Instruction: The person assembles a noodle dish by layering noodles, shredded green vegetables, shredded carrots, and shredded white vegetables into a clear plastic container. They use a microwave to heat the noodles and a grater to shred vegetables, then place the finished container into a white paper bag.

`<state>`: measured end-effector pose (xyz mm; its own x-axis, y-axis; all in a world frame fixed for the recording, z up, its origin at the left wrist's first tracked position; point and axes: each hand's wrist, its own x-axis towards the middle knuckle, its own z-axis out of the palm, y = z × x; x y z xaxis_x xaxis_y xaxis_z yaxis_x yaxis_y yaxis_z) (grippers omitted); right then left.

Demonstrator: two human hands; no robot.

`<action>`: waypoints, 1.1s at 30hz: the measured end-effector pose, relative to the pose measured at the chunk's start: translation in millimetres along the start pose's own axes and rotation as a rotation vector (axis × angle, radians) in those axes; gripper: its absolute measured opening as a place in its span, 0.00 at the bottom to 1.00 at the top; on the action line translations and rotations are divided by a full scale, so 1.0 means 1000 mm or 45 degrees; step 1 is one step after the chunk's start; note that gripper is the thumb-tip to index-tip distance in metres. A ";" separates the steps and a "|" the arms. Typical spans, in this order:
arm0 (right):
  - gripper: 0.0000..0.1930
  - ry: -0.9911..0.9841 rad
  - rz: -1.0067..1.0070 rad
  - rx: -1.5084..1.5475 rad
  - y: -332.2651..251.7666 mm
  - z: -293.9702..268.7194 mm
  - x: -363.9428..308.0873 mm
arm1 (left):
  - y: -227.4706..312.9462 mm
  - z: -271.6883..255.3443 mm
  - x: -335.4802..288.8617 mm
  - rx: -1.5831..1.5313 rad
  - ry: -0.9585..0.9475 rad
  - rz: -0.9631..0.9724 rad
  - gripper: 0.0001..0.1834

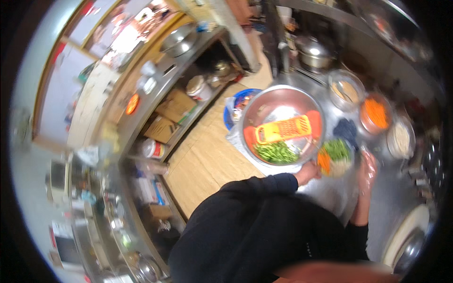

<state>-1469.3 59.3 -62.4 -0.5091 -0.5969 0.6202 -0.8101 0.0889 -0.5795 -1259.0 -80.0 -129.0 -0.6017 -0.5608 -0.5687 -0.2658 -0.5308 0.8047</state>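
White and red, a tub [149, 148] stands at 9 o'clock from the centre of the head view, the writing on it too blurred to read. The left hand [309, 173], curled, reaches toward 3 o'clock; the right hand [367, 170], in clear plastic, points to 12. Whether either grips anything I cannot tell. Between them, over the steel worktop [389, 191], are shredded vegetables [336, 151], at the left hand's 2 o'clock and the right's 10. A steel bowl [283, 112] holding an orange grater [283, 130] sits at the left hand's 11.
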 end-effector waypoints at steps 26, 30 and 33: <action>0.10 -0.677 -0.439 0.353 -0.307 0.132 0.003 | -0.148 -0.275 -0.350 -0.652 0.464 0.127 0.09; 0.10 -0.767 -0.445 0.478 -0.419 0.204 -0.051 | -0.195 -0.351 -0.414 -0.875 0.818 0.305 0.08; 0.11 -0.922 -0.625 0.532 -0.523 0.244 -0.082 | -0.211 -0.414 -0.490 -0.935 1.131 0.309 0.07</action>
<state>-932.9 -132.6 61.0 0.2740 -0.8509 0.4482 -0.6447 -0.5083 -0.5710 -596.6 44.0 -90.9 0.2360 -0.7893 -0.5668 0.4554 -0.4255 0.7820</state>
